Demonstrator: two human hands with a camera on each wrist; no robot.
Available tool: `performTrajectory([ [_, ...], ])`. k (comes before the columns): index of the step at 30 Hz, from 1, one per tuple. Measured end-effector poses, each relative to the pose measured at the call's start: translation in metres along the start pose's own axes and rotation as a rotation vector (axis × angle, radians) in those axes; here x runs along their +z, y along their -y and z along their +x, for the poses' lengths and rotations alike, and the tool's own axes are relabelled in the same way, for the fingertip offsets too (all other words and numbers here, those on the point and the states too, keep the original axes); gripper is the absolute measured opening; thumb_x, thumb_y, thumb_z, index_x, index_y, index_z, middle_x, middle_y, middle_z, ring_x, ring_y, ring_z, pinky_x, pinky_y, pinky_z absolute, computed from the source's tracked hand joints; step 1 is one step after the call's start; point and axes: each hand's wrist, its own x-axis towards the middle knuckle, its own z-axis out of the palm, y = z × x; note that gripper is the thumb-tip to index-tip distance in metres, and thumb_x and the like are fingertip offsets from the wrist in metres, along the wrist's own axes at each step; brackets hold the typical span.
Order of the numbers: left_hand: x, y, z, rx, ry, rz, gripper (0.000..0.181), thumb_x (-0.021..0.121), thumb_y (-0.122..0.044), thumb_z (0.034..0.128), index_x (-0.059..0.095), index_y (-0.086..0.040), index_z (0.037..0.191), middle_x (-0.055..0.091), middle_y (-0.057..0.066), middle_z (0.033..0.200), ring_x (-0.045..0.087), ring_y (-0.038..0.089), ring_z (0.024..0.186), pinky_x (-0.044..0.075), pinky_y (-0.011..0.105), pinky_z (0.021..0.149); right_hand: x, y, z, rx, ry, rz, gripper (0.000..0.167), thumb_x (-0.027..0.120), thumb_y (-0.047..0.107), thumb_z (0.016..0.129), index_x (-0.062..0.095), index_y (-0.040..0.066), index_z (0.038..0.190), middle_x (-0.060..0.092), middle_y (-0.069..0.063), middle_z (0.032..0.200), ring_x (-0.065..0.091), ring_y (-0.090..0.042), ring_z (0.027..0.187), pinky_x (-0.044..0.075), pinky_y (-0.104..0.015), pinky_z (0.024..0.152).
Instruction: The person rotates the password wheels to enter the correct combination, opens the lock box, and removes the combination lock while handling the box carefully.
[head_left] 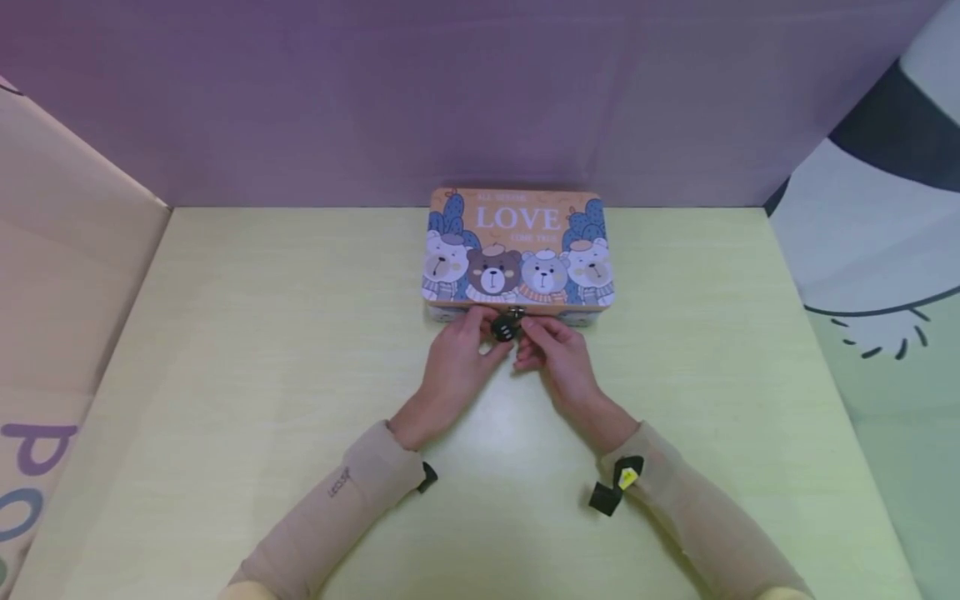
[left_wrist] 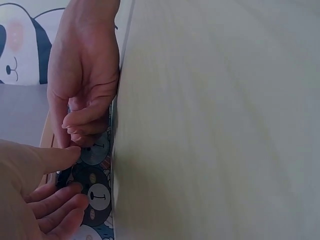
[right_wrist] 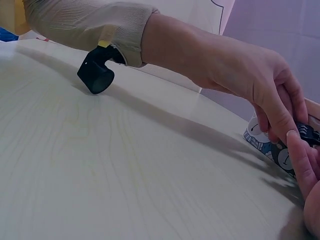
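A tin box (head_left: 517, 250) with printed bears and the word LOVE lies at the back of the table, its lid down. A small black combination padlock (head_left: 504, 327) with number dials hangs at the metal clasp (head_left: 517, 311) on its front. From the left, my left hand (head_left: 457, 354) pinches the padlock between thumb and fingers. My right hand (head_left: 562, 358) holds its right side, thumb and forefinger together there. In the right wrist view, the dials of the padlock (right_wrist: 307, 133) show beside the left fingers. The hands hide part of the shackle.
The pale wooden table (head_left: 300, 333) runs up to a purple wall panel (head_left: 375, 108) behind the box. Printed side panels stand at left (head_left: 60, 250) and right (head_left: 877, 250). Small black wrist cameras hang at both sleeves.
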Motion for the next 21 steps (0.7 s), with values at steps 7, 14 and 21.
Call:
performTrajectory([
  [7, 0.001, -0.0003, 0.0003, 0.05, -0.032, 0.048, 0.034, 0.08, -0.019, 0.0916, 0.065, -0.001, 0.116, 0.073, 0.011, 0.098, 0.07, 0.022, 0.085, 0.059, 0.033, 0.075, -0.0016, -0.0003, 0.0009, -0.009, 0.013, -0.012, 0.011, 0.061, 0.007, 0.102, 0.069, 0.011, 0.095, 0.066, -0.002, 0.078, 0.063, -0.012, 0.061, 0.06, -0.027, 0.058],
  [14, 0.0026, -0.0006, 0.0001, 0.096, -0.054, 0.122, 0.035, 0.08, -0.02, 0.0916, 0.066, 0.001, 0.116, 0.072, 0.011, 0.096, 0.069, 0.023, 0.084, 0.059, 0.035, 0.076, -0.0026, 0.0, 0.0009, -0.01, 0.031, -0.024, 0.011, 0.061, 0.008, 0.103, 0.068, 0.012, 0.096, 0.066, -0.003, 0.079, 0.064, -0.012, 0.062, 0.06, -0.027, 0.059],
  [21, 0.0029, -0.002, 0.0009, 0.115, -0.066, 0.15, 0.035, 0.079, -0.02, 0.0921, 0.066, 0.002, 0.115, 0.074, 0.013, 0.097, 0.07, 0.026, 0.085, 0.06, 0.037, 0.077, -0.0026, 0.0003, 0.0011, -0.005, 0.03, -0.029, 0.013, 0.06, 0.007, 0.103, 0.069, 0.012, 0.095, 0.066, -0.003, 0.079, 0.064, -0.011, 0.062, 0.06, -0.026, 0.059],
])
